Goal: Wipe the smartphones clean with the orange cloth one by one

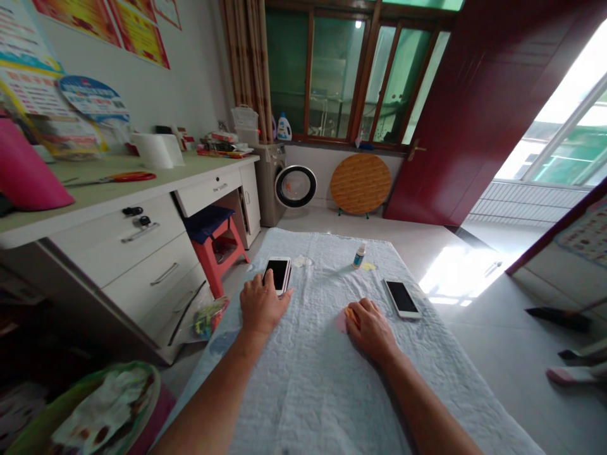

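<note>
On the cloth-covered table, a white smartphone (280, 272) with a dark screen lies under my left hand (262, 303). What looks like another thin device shows along its right edge, beneath it. My left thumb is by the lower right corner and the fingers lie over the left side, spanning the phone. My right hand (372, 328) is closed on a small orange cloth (351, 314), pressed to the tabletop and mostly covered by the fingers. To its right a second white smartphone (402, 299) lies screen up. A small spray bottle (359, 255) stands upright farther back.
A pale blue quilted cloth (313, 379) covers the table. At left are a desk (165, 183) with drawers, a red stool (215, 253) and a laundry-filled basket (159, 395). A washing machine (270, 183) with its door open and a round wooden tabletop (360, 184) stand behind.
</note>
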Tool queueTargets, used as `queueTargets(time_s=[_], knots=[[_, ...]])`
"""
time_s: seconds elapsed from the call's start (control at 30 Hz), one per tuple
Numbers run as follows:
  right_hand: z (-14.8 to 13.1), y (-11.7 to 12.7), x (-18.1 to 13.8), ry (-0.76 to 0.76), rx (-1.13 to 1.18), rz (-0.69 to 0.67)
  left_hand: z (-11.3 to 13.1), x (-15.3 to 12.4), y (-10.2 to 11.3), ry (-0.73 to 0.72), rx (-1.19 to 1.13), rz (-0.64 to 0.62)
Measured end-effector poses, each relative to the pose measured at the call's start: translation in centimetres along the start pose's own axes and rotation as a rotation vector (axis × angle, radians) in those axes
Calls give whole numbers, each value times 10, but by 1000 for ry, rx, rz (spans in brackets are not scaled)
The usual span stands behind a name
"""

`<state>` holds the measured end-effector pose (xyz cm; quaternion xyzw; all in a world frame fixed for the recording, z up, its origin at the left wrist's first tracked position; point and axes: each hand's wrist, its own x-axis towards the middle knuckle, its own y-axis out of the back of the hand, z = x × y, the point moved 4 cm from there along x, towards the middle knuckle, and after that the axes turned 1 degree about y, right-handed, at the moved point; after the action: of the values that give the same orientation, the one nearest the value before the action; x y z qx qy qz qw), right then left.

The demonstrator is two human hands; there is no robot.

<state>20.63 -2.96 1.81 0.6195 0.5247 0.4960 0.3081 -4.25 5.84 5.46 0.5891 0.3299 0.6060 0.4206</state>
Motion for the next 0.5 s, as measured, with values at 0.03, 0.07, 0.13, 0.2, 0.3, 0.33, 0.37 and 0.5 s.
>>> queueTargets(time_s=[0.03,0.07,0.13,0.2,0.3,0.33,0.37,0.5], knots=[[0,0,0,3,1,-1,-1,1,-1,-5,3,-3],[0,0,0,3,2,0,-1,1,-1,-6,3,-2],[1,-1,0,-1,2,6,-2,2,-3,2,-4,5],[1,-1,0,-8,5,13,-3,3,-6,15,-19,14],[2,-2,-1,-11,14,17,-5,3,-10,25,-53,33],[2,-3,-1,-12,16,18,-5,4,-12,25,-65,39],[2,-3,-1,-13,18,18,-6,4,-13,25,-76,45],[3,-3,0,-16,13,11,-8,7,-12,21,-118,66]])
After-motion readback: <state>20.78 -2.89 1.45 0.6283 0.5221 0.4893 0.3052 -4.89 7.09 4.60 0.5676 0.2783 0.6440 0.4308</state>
